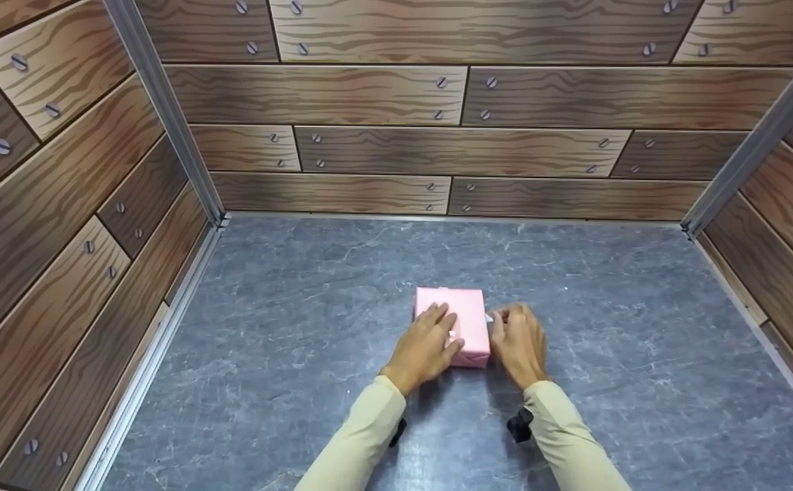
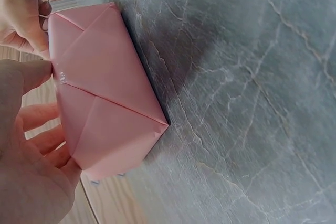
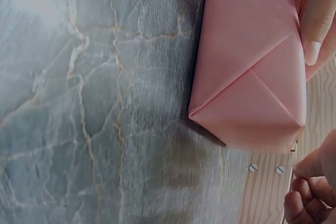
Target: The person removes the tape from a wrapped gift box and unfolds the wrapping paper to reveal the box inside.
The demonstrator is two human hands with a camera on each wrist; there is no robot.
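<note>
A box wrapped in pink paper (image 1: 468,320) lies on the grey marbled surface, its folded end flaps showing in both wrist views. My left hand (image 1: 425,346) rests on top of it with the fingers spread, thumb toward the near right edge. Close beside the box's right side, my right hand (image 1: 520,343) has its fingers curled and pinches a small whitish piece of tape (image 1: 489,318) at the box's edge. A shiny bit of tape (image 2: 63,77) sticks to the folded end of the wrapping.
Marbled tabletop (image 1: 287,320) spreads around the box. Walls printed with wooden planks (image 1: 369,95) stand at the back and both sides, with grey metal posts (image 1: 164,102) in the corners. A black wrist device (image 1: 520,426) sits under the right sleeve.
</note>
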